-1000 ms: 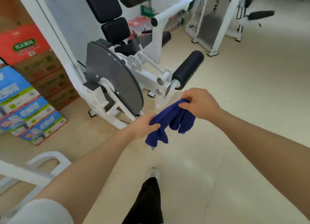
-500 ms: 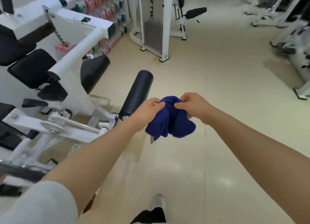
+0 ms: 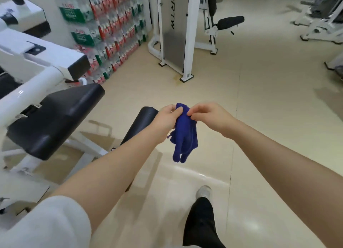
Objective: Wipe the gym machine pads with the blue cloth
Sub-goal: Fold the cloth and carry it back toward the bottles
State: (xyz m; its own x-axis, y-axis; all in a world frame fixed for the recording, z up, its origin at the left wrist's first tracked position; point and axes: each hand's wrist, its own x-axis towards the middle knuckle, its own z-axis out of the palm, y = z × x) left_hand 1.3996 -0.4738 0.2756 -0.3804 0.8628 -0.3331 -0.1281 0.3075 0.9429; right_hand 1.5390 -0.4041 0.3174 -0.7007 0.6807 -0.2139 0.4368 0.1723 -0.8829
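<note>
Both hands' grip (image 3: 182, 115) atop blue cloth (image 3: 184, 136); long axis vertical, downward.

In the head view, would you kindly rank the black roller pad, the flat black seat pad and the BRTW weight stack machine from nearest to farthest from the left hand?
1. Black roller pad: just beside the left hand, on its left.
2. Flat black seat pad: farther left, on the white frame.
3. BRTW weight stack machine: far across the floor, ahead.
</note>
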